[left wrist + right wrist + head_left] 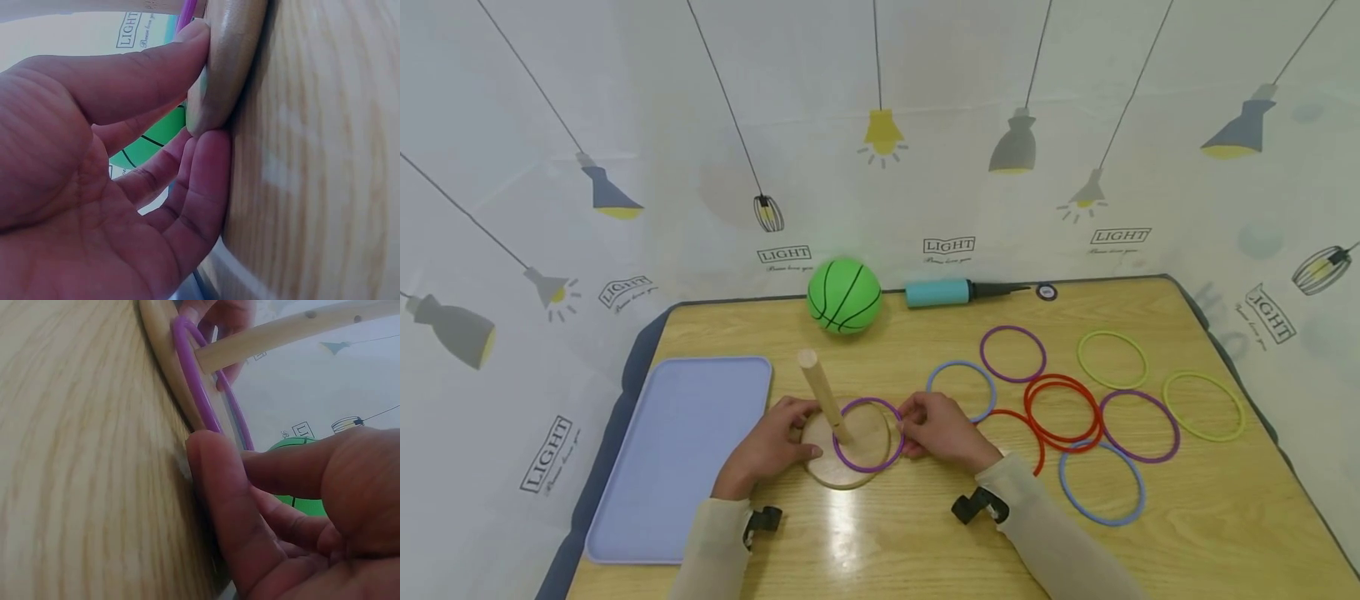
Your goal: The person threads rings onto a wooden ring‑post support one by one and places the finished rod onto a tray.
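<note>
A round wooden base [820, 461] with an upright wooden peg [820, 387] stands on the table in front of me. My left hand [771, 446] holds the left rim of the base, thumb on its upper edge and fingers against the side, as the left wrist view shows close up. Around the peg, low over the base, lies a purple ring [197, 381]. My right hand [947, 429] pinches the right side of this ring between thumb and fingers. In the right wrist view the pinched part is hidden behind the fingertips.
Red rings [1060, 377], blue rings [962, 363], yellow-green rings [1112, 333] and more purple rings [1012, 327] lie on the right. A lavender tray [677, 458] is at left. Behind are a green ball [844, 296] and a blue pump [937, 292].
</note>
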`<state>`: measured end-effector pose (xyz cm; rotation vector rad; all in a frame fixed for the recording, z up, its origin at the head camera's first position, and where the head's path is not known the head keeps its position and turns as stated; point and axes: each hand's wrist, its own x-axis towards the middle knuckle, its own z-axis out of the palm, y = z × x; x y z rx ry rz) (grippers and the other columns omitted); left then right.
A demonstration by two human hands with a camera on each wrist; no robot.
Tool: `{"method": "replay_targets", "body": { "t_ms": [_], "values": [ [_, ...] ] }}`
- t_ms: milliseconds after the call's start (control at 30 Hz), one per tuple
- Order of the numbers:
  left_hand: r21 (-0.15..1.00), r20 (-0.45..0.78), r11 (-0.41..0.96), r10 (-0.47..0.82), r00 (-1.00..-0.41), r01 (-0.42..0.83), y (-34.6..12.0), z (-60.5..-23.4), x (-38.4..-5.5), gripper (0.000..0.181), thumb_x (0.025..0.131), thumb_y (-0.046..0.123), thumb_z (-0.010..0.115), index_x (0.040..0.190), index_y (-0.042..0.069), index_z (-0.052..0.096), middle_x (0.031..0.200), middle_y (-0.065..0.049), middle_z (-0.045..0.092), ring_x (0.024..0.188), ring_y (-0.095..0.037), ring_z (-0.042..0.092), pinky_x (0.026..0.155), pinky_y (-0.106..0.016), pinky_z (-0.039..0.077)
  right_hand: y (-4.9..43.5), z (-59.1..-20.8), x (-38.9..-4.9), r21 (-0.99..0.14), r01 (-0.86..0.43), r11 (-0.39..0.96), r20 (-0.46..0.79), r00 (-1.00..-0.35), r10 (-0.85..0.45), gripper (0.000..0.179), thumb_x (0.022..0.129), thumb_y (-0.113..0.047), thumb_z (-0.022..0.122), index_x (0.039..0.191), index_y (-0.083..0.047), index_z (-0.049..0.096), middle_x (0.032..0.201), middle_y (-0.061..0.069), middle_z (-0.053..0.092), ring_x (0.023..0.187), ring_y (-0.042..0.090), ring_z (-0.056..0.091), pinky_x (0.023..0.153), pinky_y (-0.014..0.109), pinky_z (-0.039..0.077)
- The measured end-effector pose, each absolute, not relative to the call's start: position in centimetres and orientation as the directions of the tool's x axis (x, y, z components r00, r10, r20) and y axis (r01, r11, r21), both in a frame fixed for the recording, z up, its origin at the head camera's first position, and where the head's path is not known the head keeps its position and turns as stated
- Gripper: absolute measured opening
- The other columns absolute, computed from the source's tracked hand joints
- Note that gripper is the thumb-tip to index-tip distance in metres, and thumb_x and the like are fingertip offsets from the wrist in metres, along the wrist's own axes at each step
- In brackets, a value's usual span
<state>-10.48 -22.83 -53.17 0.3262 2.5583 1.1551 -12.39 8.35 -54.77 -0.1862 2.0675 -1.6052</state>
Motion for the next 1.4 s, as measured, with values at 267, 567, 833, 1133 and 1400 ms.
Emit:
{"method": "replay_targets", "body": {
  "t_ms": [267, 567, 833, 1133, 1400],
  "values": [
    [0.752, -0.214, 0.658, 0.306, -0.928, 0.043, -22.8, -53.3, -10.4, 0.066, 0.085, 0.008, 0.088, 0.145, 0.008, 0.062, 0.130, -0.017, 0.058, 0.115, -0.032, 0.059, 0.090, -0.040, 0.053, 8.3, -55.0, -12.5, -0.932, 0.170, 0.320, -0.296, -0.866, -0.403, 0.014, 0.099, -0.002, 0.069, 0.111, 0.004, 0.069, 0.085, 0.012, 0.074, 0.062, 0.016, 0.073, 0.062, 0.036, 0.064],
    [0.757, -0.226, 0.653, 0.300, -0.927, 0.027, -22.8, -53.3, -10.4, 0.065, 0.087, 0.008, 0.087, 0.146, 0.009, 0.062, 0.132, -0.017, 0.058, 0.118, -0.033, 0.058, 0.091, -0.039, 0.054, 9.4, -54.6, -12.8, -0.927, 0.131, 0.351, -0.267, -0.888, -0.374, 0.014, 0.099, -0.007, 0.070, 0.111, 0.001, 0.071, 0.084, 0.010, 0.074, 0.065, 0.017, 0.073, 0.064, 0.032, 0.062],
    [0.751, -0.231, 0.660, 0.301, -0.925, 0.027, -22.6, -53.2, -10.5, 0.066, 0.087, 0.006, 0.086, 0.148, 0.011, 0.061, 0.132, -0.015, 0.058, 0.119, -0.033, 0.058, 0.094, -0.041, 0.053, 11.7, -53.3, -14.0, -0.919, 0.013, 0.395, -0.142, -0.943, -0.300, 0.020, 0.098, -0.011, 0.074, 0.113, 0.002, 0.071, 0.085, 0.012, 0.075, 0.070, 0.022, 0.073, 0.063, 0.027, 0.057],
    [0.746, -0.238, 0.666, 0.283, -0.929, 0.011, -22.7, -53.1, -10.3, 0.066, 0.086, 0.006, 0.087, 0.147, 0.010, 0.062, 0.130, -0.015, 0.058, 0.117, -0.031, 0.058, 0.092, -0.039, 0.053, 15.2, -52.8, -15.0, -0.857, -0.094, 0.506, -0.021, -0.976, -0.216, 0.023, 0.100, -0.020, 0.075, 0.118, -0.006, 0.074, 0.097, 0.004, 0.074, 0.084, 0.014, 0.070, 0.075, 0.029, 0.056],
    [0.745, -0.232, 0.667, 0.276, -0.933, 0.013, -22.6, -53.1, -10.3, 0.065, 0.086, 0.005, 0.087, 0.146, 0.010, 0.063, 0.131, -0.015, 0.059, 0.118, -0.032, 0.058, 0.093, -0.040, 0.053, 18.4, -53.2, -15.5, -0.829, -0.080, 0.554, -0.009, -0.988, -0.155, 0.030, 0.101, -0.023, 0.073, 0.123, -0.004, 0.072, 0.106, 0.009, 0.073, 0.096, 0.023, 0.071, 0.084, 0.033, 0.058]
  ]
}}
